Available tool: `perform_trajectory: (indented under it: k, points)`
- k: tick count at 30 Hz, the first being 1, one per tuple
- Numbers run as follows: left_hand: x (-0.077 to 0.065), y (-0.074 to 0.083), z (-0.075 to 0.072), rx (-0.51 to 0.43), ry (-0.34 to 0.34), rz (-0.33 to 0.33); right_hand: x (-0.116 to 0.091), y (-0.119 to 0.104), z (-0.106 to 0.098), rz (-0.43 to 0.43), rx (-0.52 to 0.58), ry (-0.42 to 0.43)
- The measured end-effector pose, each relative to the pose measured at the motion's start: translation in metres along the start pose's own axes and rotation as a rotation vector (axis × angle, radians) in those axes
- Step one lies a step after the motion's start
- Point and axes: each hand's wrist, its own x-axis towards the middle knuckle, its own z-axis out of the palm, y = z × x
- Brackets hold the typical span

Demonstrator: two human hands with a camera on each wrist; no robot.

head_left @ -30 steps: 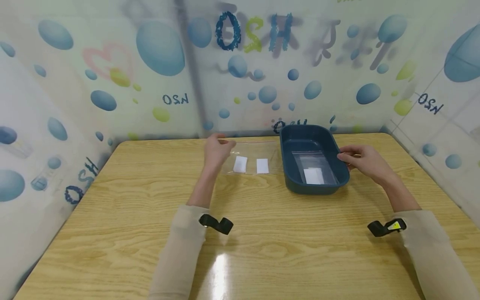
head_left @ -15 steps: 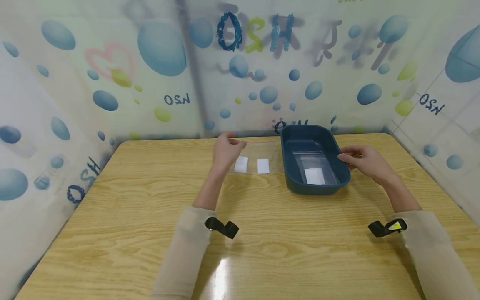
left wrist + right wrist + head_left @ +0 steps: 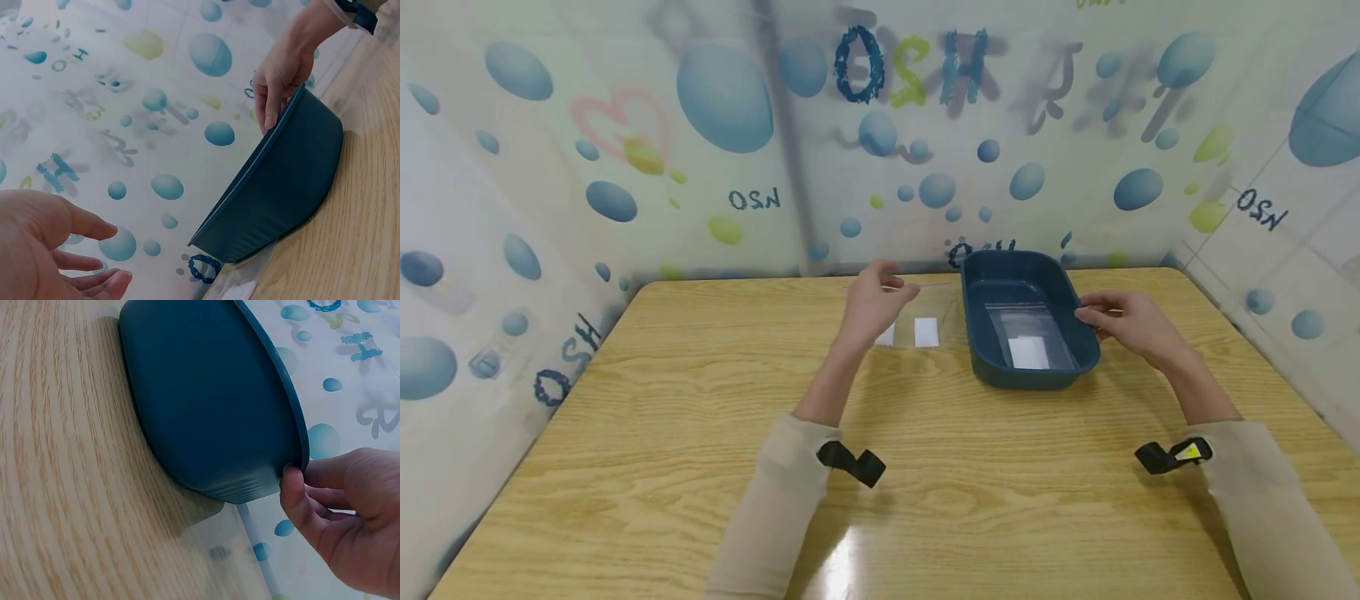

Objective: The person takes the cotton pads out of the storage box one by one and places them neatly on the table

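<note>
A dark blue plastic bin (image 3: 1026,380) stands on the table at the back right. My right hand (image 3: 1131,323) holds its right rim, thumb on one side and fingers on the other, as the right wrist view shows. Over the clear plastic bag (image 3: 950,315) left of the bin hovers my left hand (image 3: 874,307), fingers loosely bent and nothing between them; the left wrist view shows thumb and fingers apart. Two white squares show at this bag: one (image 3: 927,332) is in full view, the other (image 3: 886,335) partly hidden by the hand.
Inside the bin lies a clear zip bag (image 3: 1028,323) with a white piece (image 3: 1028,352) in it. The wood-grain table (image 3: 985,492) reaches back to a patterned wall sheet (image 3: 722,233). Black wrist cameras sit on both sleeves.
My left hand has moved right, from the bag's left end to over it, now covering part of the left white square. My right hand and the bin stay in place.
</note>
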Motion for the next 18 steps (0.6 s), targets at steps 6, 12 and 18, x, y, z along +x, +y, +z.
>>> perform_trajectory:
  k: [6, 12, 18]
  points:
    - [-0.004, 0.006, 0.005, -0.010, -0.023, 0.013, -0.001, -0.002, 0.000, -0.005, -0.006, 0.000]
    - [-0.008, 0.012, 0.012, -0.011, -0.056, 0.028, -0.001, -0.001, 0.000, -0.008, -0.004, -0.002]
    - [-0.013, 0.016, 0.018, -0.011, -0.075, 0.041, -0.001, -0.001, 0.000, -0.009, -0.003, 0.000]
